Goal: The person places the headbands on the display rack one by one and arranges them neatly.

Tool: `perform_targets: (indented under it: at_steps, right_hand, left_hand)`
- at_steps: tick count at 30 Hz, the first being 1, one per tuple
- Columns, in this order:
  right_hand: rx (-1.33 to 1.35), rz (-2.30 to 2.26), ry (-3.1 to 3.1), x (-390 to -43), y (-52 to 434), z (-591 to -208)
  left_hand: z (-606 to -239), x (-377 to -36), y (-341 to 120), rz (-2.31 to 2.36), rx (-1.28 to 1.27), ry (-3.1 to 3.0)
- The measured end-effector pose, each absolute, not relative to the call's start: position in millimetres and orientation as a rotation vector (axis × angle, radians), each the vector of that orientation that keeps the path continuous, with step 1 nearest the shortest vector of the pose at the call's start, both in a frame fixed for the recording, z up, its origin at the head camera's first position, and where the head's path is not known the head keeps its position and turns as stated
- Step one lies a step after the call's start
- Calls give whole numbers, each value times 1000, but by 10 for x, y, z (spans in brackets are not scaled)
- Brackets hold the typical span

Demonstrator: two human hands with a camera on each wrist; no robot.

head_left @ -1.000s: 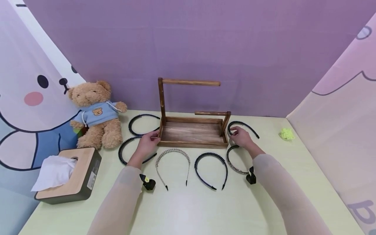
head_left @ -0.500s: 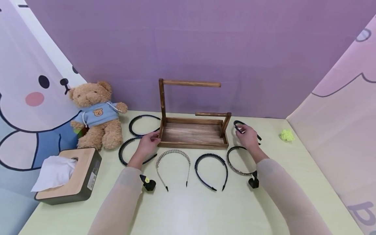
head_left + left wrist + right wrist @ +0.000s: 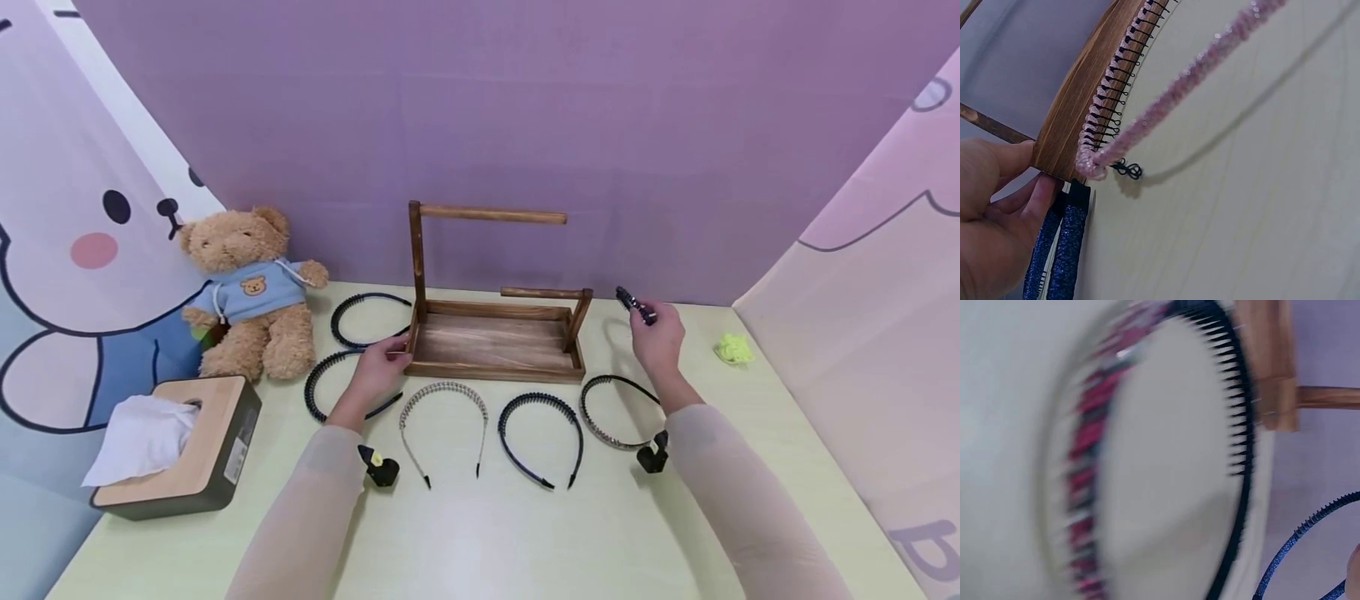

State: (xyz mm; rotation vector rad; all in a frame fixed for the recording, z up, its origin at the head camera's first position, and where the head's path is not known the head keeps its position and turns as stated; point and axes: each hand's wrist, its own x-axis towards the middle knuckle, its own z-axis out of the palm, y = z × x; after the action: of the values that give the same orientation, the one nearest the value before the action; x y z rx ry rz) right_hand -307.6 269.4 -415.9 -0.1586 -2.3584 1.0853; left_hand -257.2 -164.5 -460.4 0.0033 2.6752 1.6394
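Note:
My left hand grips the front left corner of a wooden rack; the left wrist view shows thumb and finger of that hand pinching the corner of the rack. My right hand is raised right of the rack and pinches a dark glittery headband, lifted off the table and seen nearly end-on. In the blurred right wrist view the held blue headband crosses the lower right. The rack's two rails carry nothing.
Several headbands lie around the rack: two black ones at left, a pale one, a black toothed one and another in front. A teddy bear, tissue box and yellow-green scrunchie sit nearby.
My right hand picked the dark headband up from the table beside the rack's right post and lifted it up and to the right. The left hand stayed on the rack's corner.

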Motion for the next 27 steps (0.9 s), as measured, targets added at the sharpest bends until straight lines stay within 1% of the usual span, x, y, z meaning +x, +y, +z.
perform_targets:
  at_steps: [5,8,19,24,27]
  right_hand:
    - [-276,1259,-2208,-3122,2593,-3926]
    - [-287,1345,-2113,-3122,2489,-3810]
    - [-121,1645,-1720,-3185,2045,-3603]
    - [-13,1686,-1656,-3076,1744,-3395]
    - [30,1680,-1633,-3058,1602,-3339]
  left_hand:
    - [-4599,-2578,-1653,1644,6,2671]
    - [-4601,-2577,-1655,1638,-4,2669]
    - [-4605,-2543,-1632,1656,-13,2669]
    - [-4609,-2549,-1643,1672,-8,2668]
    - [-4619,-2557,-1636,1681,-2,2666]
